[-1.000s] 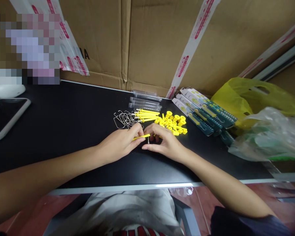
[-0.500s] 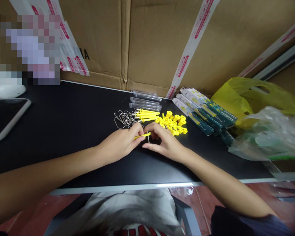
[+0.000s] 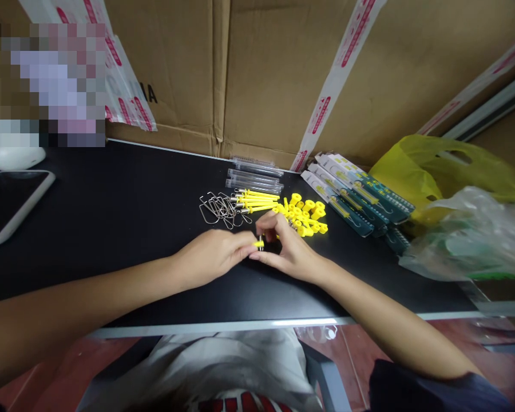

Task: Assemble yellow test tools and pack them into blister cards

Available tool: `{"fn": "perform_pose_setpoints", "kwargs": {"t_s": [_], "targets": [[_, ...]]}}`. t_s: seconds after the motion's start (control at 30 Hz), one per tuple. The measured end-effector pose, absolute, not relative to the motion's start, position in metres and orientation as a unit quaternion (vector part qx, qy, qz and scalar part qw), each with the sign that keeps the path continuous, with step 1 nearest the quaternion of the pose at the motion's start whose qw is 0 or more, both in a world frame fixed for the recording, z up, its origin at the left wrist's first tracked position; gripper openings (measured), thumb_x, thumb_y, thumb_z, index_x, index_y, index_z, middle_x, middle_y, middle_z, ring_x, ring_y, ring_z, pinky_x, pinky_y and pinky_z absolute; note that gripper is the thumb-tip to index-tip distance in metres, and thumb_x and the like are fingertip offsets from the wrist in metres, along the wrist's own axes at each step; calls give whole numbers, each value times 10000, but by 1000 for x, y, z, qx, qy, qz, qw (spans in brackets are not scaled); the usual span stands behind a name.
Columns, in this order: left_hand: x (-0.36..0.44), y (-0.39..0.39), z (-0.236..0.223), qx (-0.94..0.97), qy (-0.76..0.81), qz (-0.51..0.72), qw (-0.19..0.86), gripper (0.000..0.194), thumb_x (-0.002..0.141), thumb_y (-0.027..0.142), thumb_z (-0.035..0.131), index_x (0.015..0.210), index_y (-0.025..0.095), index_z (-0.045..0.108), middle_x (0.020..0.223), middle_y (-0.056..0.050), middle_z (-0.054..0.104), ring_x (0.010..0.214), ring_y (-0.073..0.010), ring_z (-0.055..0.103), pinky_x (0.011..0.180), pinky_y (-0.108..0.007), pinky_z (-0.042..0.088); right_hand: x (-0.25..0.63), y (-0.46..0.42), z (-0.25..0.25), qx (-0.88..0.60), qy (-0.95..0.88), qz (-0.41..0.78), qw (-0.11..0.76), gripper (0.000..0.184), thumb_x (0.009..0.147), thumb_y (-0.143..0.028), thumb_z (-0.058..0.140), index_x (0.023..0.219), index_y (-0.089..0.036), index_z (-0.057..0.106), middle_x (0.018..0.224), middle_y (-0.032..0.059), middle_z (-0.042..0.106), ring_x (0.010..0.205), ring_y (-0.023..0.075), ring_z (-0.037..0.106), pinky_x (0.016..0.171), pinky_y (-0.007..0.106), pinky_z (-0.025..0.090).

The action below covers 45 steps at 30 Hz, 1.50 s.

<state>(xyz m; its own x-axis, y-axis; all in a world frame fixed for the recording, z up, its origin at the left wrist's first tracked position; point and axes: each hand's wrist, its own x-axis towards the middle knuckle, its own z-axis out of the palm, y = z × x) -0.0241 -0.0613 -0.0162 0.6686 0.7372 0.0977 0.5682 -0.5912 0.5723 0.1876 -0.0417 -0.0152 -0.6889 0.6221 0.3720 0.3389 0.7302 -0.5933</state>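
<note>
My left hand (image 3: 214,257) and my right hand (image 3: 285,252) meet fingertip to fingertip over the black table (image 3: 124,217). The left fingers pinch a thin yellow plastic stick (image 3: 258,244); only its tip shows. The right fingers pinch a small metal piece (image 3: 261,239) against that tip. Just beyond the hands lie a tangle of wire hooks (image 3: 217,207), a row of yellow sticks (image 3: 257,201) and a heap of small yellow caps (image 3: 302,216).
Clear tubes (image 3: 254,177) lie behind the sticks. Packaged cards (image 3: 356,194) fan out at the right, beside a yellow bag (image 3: 446,166) and a clear bag (image 3: 467,234). A phone (image 3: 8,203) lies at the left. Cardboard boxes (image 3: 266,74) wall the back.
The left hand has turned palm-down and slid right, hiding most of the yellow stick. The right hand has stayed where it was, its fingers pinching at the stick's tip.
</note>
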Motion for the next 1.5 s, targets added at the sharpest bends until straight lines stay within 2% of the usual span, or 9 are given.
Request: {"fn": "perform_pose_setpoints", "kwargs": {"t_s": [0.27, 0.5, 0.6, 0.73, 0.83, 0.97, 1.13, 1.27, 1.5], "targets": [[-23, -65, -20, 871, 376, 181, 259, 327, 996, 358, 284, 823, 193, 506, 697, 0, 566, 618, -148, 571, 602, -244, 363, 191, -39, -11, -274, -880, 259, 290, 382, 840, -384, 700, 1060, -222, 433, 956, 35, 520, 780, 137, 496, 687, 276, 455], [-26, -59, -17, 875, 363, 171, 273, 338, 992, 355, 311, 884, 176, 577, 802, -38, 659, 718, -170, 635, 664, -259, 396, 193, -36, -7, -278, -899, 211, 263, 427, 853, -426, 673, 1171, -211, 486, 987, 51, 563, 851, 161, 557, 759, 301, 478], [-29, -58, -13, 865, 366, 195, 283, 279, 972, 371, 388, 948, 180, 589, 773, -21, 666, 676, -155, 623, 644, -258, 399, 193, -35, -3, -256, -916, 179, 251, 344, 884, -382, 645, 1151, -199, 529, 1017, 70, 575, 937, 179, 564, 830, 317, 474], [-31, -56, -8, 792, 398, 253, 388, 201, 918, 371, 513, 1025, 203, 538, 656, 36, 627, 578, -122, 584, 572, -227, 428, 195, -33, -1, -274, -916, 141, 255, 211, 904, -361, 617, 1017, -189, 569, 981, 65, 550, 921, 173, 541, 821, 298, 460], [-31, -50, -5, 686, 419, 331, 494, 203, 873, 359, 579, 981, 203, 506, 751, 28, 644, 511, -91, 563, 487, -207, 460, 196, -32, -2, -310, -908, 117, 258, 173, 923, -357, 586, 942, -187, 559, 930, 48, 518, 852, 154, 521, 758, 267, 435], [-33, -41, 1, 562, 421, 414, 580, 226, 830, 330, 631, 935, 168, 513, 826, -5, 666, 493, -83, 589, 500, -238, 541, 195, -32, -5, -335, -896, 119, 266, 242, 971, -352, 488, 789, -193, 489, 794, 9, 472, 713, 124, 465, 664, 244, 372], [-35, -40, 7, 463, 372, 454, 665, 209, 809, 269, 667, 939, 161, 545, 903, -35, 716, 600, -99, 661, 606, -246, 593, 191, -36, -5, -385, -869, 187, 248, 339, 973, -374, 453, 689, -203, 384, 629, -45, 387, 556, 89, 365, 565, 233, 289], [-32, -42, 5, 420, 318, 477, 704, 226, 803, 200, 670, 987, 177, 542, 997, -56, 739, 779, -151, 729, 683, -233, 599, 187, -43, -3, -406, -824, 285, 276, 365, 961, -406, 455, 666, -195, 419, 603, -49, 378, 551, 86, 358, 555, 232, 291], [-26, -47, 1, 475, 367, 484, 636, 232, 813, 312, 714, 936, 154, 595, 1048, -78, 748, 782, -129, 720, 663, -203, 583, 174, -56, -9, -370, -736, 500, 269, 371, 936, -493, 492, 733, -183, 476, 572, -70, 377, 508, 70, 346, 507, 217, 286]]}}
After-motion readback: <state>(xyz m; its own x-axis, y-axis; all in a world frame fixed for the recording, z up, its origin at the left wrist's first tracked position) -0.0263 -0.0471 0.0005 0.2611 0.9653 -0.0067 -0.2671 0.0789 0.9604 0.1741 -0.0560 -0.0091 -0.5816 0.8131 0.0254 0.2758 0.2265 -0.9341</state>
